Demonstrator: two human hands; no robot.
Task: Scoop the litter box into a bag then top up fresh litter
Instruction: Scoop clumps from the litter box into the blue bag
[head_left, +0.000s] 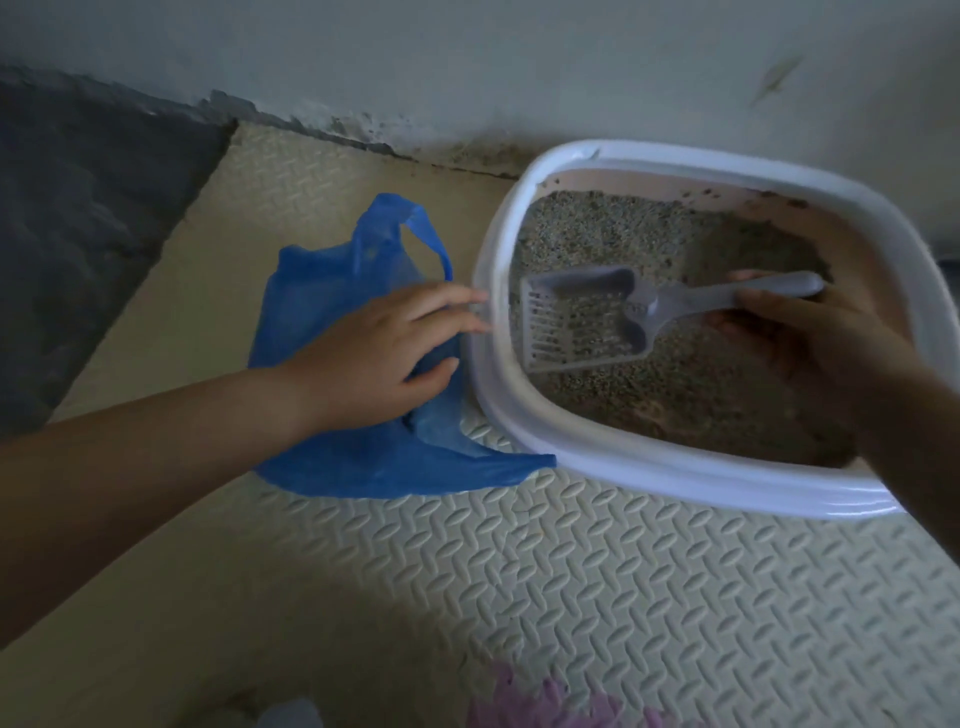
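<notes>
Floor: cream foam mat (571, 597) with embossed tread pattern, laid against a pale wall (467, 62) with grime along its foot; a dark grey surface (93, 208) borders the mat on the left. Left hand (384, 353): fingers straight and relaxed, nothing grasped, palm down over the blue plastic bag (322, 322), thumb resting on the plastic, fingertips at the left rim of the litter box (649, 467); actual contact with the rim cannot be told. Right hand (810, 338): inside the box on its right side, fingers curled round the handle of the grey scoop (587, 322). Scoop head slotted, pointing left, held just above the litter (649, 384) near the box's left wall; a few grains lie across the slots. Box: white rolled rim, pinkish inner walls, dark specks on the far wall. Contents: grey granular litter, uneven, with bare pinkish bottom showing toward the far right corner and along the near side. Bag: crumpled flat on the mat, pressed against the box's left side, one handle loop standing up; contents not visible. Something fuzzy and pink (545, 706) sits at the bottom edge, blurred.
</notes>
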